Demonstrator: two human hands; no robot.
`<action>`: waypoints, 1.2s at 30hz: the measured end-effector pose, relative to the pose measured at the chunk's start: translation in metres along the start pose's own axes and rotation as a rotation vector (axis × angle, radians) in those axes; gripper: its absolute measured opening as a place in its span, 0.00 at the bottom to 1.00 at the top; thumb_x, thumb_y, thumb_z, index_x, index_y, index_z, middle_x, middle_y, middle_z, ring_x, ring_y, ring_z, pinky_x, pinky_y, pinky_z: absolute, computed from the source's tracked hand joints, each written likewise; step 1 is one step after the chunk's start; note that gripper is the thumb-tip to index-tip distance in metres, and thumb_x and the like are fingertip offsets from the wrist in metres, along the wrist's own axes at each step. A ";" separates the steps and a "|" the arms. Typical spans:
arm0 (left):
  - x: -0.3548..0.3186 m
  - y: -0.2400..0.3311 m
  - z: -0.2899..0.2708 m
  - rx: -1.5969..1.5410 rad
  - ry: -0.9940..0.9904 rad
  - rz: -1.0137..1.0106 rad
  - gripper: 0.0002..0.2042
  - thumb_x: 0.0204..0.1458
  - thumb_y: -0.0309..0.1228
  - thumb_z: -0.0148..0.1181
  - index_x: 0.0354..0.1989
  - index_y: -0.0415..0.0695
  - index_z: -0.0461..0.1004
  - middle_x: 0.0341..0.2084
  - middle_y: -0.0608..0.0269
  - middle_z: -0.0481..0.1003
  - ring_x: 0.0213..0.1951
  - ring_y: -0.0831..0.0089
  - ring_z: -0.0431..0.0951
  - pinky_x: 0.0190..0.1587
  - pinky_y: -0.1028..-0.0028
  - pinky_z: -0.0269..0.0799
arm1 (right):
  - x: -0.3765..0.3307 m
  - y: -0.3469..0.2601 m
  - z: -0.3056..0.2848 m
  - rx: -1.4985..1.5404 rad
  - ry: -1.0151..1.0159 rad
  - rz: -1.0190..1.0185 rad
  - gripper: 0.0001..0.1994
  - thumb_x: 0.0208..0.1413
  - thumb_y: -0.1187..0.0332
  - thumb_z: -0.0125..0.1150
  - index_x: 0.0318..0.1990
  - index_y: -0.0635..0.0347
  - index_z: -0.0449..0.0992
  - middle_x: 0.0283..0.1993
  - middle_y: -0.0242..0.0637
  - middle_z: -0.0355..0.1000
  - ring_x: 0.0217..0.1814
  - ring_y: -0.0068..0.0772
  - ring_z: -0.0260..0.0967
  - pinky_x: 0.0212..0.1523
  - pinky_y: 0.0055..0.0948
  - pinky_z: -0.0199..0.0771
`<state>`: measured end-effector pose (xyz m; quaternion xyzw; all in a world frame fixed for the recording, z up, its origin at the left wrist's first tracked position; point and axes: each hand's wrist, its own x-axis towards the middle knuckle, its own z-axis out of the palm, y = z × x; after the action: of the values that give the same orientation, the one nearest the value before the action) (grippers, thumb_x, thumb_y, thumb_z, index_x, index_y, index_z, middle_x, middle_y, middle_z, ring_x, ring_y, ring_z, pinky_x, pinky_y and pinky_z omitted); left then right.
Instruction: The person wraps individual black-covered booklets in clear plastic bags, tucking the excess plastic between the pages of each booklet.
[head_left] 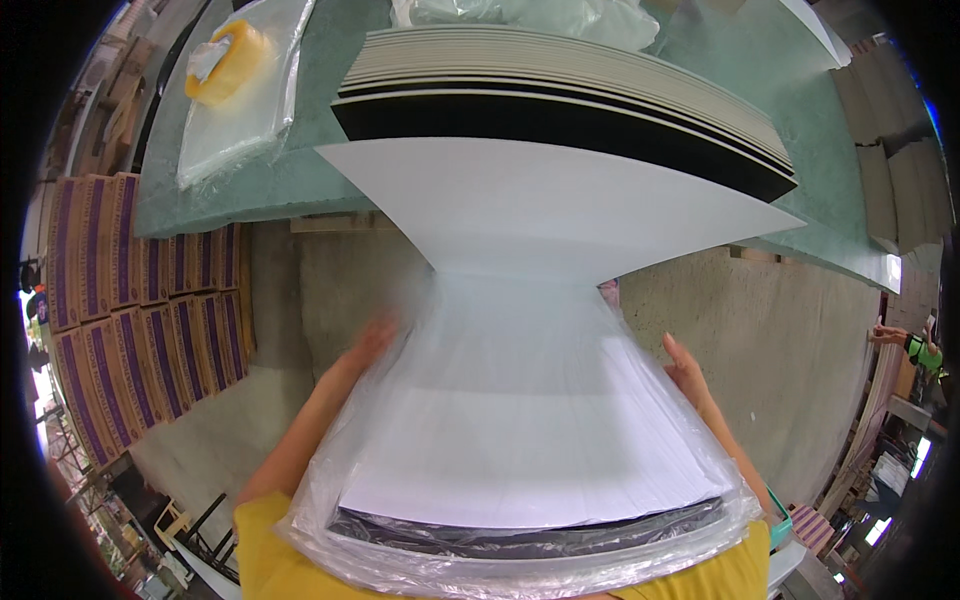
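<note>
A green-topped work table [250, 185] stands over a bare concrete floor [760, 350], and on it lies a tall stack of flat boards [560, 90] with pale faces and black edges, beside a clear plastic bag [245, 95] that holds a yellow roll of tape [228, 62]. Rows of purple-printed cartons [130, 300] stand on the floor at the left, and another person's arm [905, 342] shows far off at the right edge. A bundle of white sheets [530, 440] with a black layer beneath reaches from the person's chest up to the table's edge, its near part inside a clear plastic sleeve [520, 560] that bunches at the closed end against the yellow shirt [270, 560]. The left hand [372, 340] is blurred at the left side of the sleeve's mouth; how its fingers lie cannot be told. The right hand [688, 368] is at the right side of the sleeve, fingers straight and held together against the film, with no visible pinch on it.
</note>
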<state>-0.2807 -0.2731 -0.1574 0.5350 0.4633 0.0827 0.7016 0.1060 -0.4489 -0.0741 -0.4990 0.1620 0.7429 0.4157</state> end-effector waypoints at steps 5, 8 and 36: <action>-0.016 0.057 0.038 -0.116 -0.073 -0.320 0.28 0.45 0.39 0.55 0.54 0.38 0.58 0.53 0.59 0.57 0.50 0.70 0.61 0.53 0.75 0.52 | 0.027 -0.001 0.010 -0.348 0.150 0.110 0.19 0.47 0.58 0.55 0.40 0.65 0.70 0.36 0.39 0.70 0.32 0.28 0.69 0.36 0.24 0.68; 0.031 0.023 0.033 -0.068 -0.125 -0.176 0.25 0.46 0.39 0.53 0.53 0.43 0.60 0.50 0.59 0.61 0.48 0.73 0.63 0.51 0.75 0.56 | 0.080 -0.006 0.010 -0.415 0.181 0.102 0.19 0.47 0.58 0.55 0.39 0.65 0.70 0.34 0.39 0.71 0.31 0.28 0.69 0.35 0.24 0.68; 0.234 0.326 0.007 1.673 0.667 1.443 0.09 0.36 0.30 0.57 0.29 0.47 0.69 0.46 0.59 0.63 0.50 0.61 0.61 0.49 0.60 0.56 | 0.039 -0.025 0.095 -1.458 -1.029 -0.462 0.29 0.53 0.48 0.42 0.60 0.47 0.49 0.65 0.39 0.39 0.67 0.43 0.30 0.62 0.41 0.29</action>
<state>-0.0206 0.0003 -0.0190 0.9247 0.1220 0.2689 -0.2401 0.0622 -0.3536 -0.0616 -0.2657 -0.6548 0.6899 0.1573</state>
